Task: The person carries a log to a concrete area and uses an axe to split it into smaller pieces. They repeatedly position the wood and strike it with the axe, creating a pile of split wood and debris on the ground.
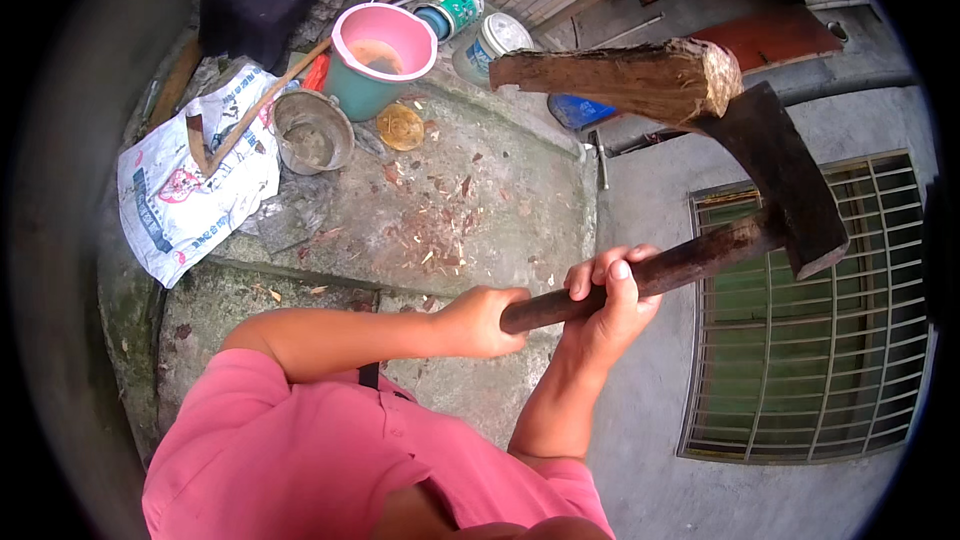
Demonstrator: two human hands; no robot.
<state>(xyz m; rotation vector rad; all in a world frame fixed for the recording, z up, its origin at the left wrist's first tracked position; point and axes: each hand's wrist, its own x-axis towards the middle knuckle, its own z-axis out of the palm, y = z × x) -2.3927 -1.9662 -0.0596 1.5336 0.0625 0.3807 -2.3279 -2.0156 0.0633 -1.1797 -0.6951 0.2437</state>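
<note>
Both my hands hold the dark wooden handle of an axe (787, 165), raised to the right in front of me. My left hand (480, 321) is closed around the butt end of the handle. Farther up, my right hand (616, 298) wraps the handle, with its thumb over the wood. The dark metal head is at the far end. A split piece of firewood (607, 82) is stuck on the blade's edge, off the ground, its pale broken end against the metal.
Wood chips (442, 229) litter the concrete ground. Beyond them stand a pink-rimmed bucket (364, 94), a metal pot (311, 133) and plastic pails. A long-handled tool (262, 105) lies over a white sack (161, 217) at left. A barred window (802, 330) is in the right wall.
</note>
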